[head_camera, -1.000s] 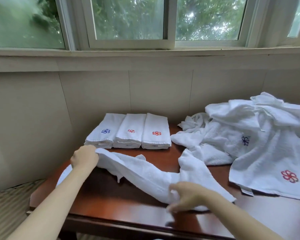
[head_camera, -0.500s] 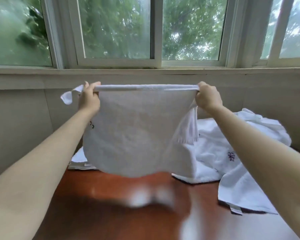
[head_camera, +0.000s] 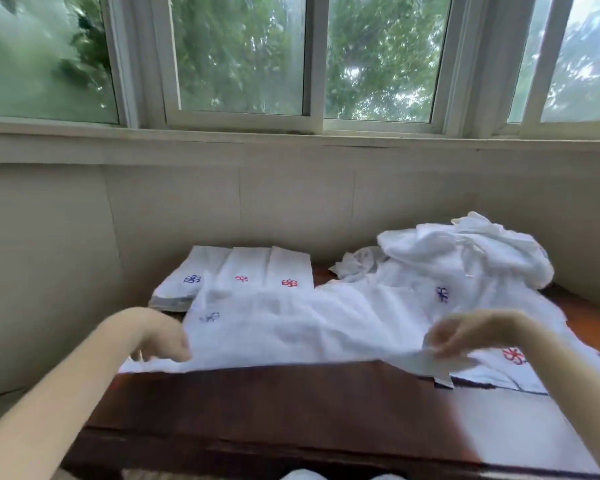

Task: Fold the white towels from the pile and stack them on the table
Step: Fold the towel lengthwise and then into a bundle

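a white towel [head_camera: 291, 327] lies spread on the table [head_camera: 291, 410]. the right hand [head_camera: 465, 332] pinches its corner at 4 o'clock. the left hand [head_camera: 163, 336] curls at its 8 o'clock edge, grip too blurred to tell. folded towels [head_camera: 250, 268] lie at 11 o'clock, the pile [head_camera: 465, 251] at 2.

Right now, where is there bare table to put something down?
The front strip of table, between the spread towel and the near edge, is bare. A small gap shows between the folded towels and the pile. The rest is mostly towels.
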